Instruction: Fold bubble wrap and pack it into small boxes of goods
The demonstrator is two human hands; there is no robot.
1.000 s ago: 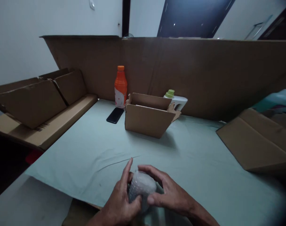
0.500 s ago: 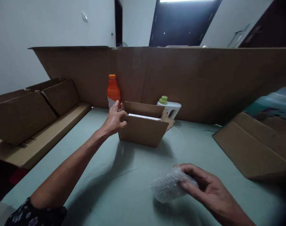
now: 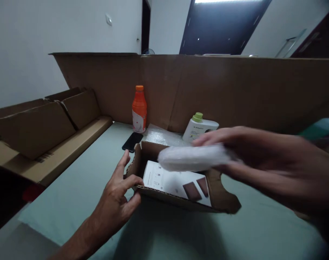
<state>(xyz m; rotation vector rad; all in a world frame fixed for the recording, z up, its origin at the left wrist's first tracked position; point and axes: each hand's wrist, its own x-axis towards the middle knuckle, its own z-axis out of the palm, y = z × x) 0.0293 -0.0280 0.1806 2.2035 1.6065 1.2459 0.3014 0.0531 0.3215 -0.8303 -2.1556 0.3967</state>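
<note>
White bundle points left, long axis nearly level.

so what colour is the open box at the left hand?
Brown; the open box shows best in the current head view.

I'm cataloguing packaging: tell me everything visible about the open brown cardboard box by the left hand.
The open brown cardboard box has a corrugated rim and notched ends, mouth up over pale green cloth. The left hand grips its near left rim. A white printed panel shows inside. A blurred white bundle in the right hand overlaps the box, contact unclear.
</note>
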